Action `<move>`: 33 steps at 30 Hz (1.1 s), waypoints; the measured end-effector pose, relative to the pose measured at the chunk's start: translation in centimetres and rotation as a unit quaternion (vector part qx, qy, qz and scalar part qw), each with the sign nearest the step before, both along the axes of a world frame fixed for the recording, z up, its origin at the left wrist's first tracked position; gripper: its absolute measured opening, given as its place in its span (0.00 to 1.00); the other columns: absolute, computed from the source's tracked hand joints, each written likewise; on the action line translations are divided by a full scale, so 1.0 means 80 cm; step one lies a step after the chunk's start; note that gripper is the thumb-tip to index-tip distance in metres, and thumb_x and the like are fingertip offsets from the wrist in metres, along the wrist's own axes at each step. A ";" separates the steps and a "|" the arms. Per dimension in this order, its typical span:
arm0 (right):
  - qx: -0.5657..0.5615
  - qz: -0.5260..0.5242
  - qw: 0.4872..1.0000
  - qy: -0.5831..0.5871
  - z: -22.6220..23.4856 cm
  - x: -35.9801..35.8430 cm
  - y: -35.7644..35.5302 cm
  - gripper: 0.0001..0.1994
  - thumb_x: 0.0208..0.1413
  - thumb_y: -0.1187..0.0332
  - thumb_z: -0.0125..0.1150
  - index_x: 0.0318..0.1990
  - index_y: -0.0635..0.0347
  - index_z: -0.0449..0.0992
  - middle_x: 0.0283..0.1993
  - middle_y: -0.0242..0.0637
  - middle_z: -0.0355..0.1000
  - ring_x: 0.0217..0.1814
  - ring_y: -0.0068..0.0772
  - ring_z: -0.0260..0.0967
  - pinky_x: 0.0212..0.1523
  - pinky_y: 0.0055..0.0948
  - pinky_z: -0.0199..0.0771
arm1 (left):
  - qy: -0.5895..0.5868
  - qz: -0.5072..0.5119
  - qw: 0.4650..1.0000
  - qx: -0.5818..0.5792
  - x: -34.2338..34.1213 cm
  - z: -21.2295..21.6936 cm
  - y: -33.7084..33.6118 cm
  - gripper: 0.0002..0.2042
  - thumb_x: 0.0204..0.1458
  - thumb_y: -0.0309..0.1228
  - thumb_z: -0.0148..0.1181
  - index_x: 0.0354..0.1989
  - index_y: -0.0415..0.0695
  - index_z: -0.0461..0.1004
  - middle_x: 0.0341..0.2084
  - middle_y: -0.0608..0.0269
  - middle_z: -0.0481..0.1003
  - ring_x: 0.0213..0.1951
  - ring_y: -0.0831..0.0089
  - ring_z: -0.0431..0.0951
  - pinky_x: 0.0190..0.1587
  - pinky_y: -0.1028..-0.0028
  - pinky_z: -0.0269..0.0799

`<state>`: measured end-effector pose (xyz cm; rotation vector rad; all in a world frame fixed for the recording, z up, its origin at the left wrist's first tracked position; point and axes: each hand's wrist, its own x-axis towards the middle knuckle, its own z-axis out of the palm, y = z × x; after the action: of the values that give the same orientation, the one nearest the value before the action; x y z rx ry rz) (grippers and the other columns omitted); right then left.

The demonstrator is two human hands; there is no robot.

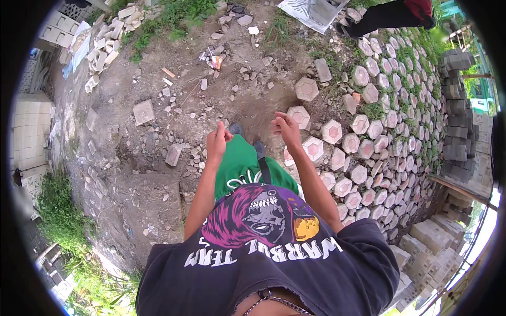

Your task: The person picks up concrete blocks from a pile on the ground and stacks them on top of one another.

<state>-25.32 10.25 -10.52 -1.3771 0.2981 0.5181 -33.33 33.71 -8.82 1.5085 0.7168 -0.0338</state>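
Observation:
My left hand (pixel 218 140) hangs in front of me above my green trousers, its fingers loosely curled and nothing visible in them. My right hand (pixel 286 128) is raised at about the same height, fingers bent inward, also with nothing showing in it. Just past the right hand, a hexagonal paving block (pixel 299 117) with a reddish centre lies on the dirt; the hand overlaps it in view, and I see no grip on it. Another hexagonal block (pixel 307 89) lies farther out, and a third paving block (pixel 331 131) sits to the right.
Many hexagonal pavers (pixel 370 94) spread across the right side, with grass between them. Grey blocks (pixel 457 116) are stacked at the far right. A person in dark trousers (pixel 392 17) stands at the upper right by a pale sheet (pixel 314 11). Rubble (pixel 112 42) and a squarish slab (pixel 143 112) lie left.

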 end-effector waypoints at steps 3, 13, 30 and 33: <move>-0.011 -0.044 0.999 0.017 -0.008 0.040 -0.004 0.17 0.62 0.66 0.52 0.55 0.65 0.69 0.37 0.35 0.75 0.31 0.21 0.72 0.32 0.22 0.74 | 0.011 -0.032 0.997 -0.073 0.059 -0.024 0.014 0.27 0.64 0.51 0.40 0.21 0.41 0.71 0.20 0.64 0.73 0.28 0.74 0.76 0.34 0.74 0.70; -0.055 -0.166 0.985 0.016 -0.008 0.246 0.017 0.17 0.61 0.66 0.53 0.55 0.64 0.69 0.37 0.32 0.75 0.33 0.20 0.72 0.34 0.21 0.73 | 0.043 -0.212 0.960 -0.180 0.360 -0.024 0.035 0.25 0.62 0.50 0.41 0.57 0.41 0.65 0.43 0.59 0.76 0.41 0.71 0.76 0.48 0.70 0.68; -0.073 -0.299 0.950 0.043 -0.008 0.562 -0.066 0.17 0.61 0.66 0.53 0.54 0.64 0.71 0.42 0.37 0.76 0.38 0.25 0.73 0.38 0.22 0.73 | 0.075 -0.313 0.943 -0.080 0.760 -0.018 -0.045 0.22 0.60 0.47 0.52 0.54 0.44 0.69 0.45 0.62 0.76 0.44 0.73 0.76 0.46 0.73 0.70; -0.078 -0.287 0.954 0.048 -0.018 0.628 -0.105 0.19 0.58 0.63 0.57 0.54 0.61 0.72 0.43 0.34 0.77 0.43 0.24 0.74 0.42 0.23 0.70 | 0.081 -0.298 0.948 -0.083 0.819 -0.015 -0.093 0.22 0.60 0.47 0.52 0.55 0.43 0.69 0.45 0.61 0.76 0.44 0.72 0.76 0.47 0.72 0.70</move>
<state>24.90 1.88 -11.93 -1.3396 0.8027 0.0756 32.17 26.26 -10.05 1.5213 0.3517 -0.6667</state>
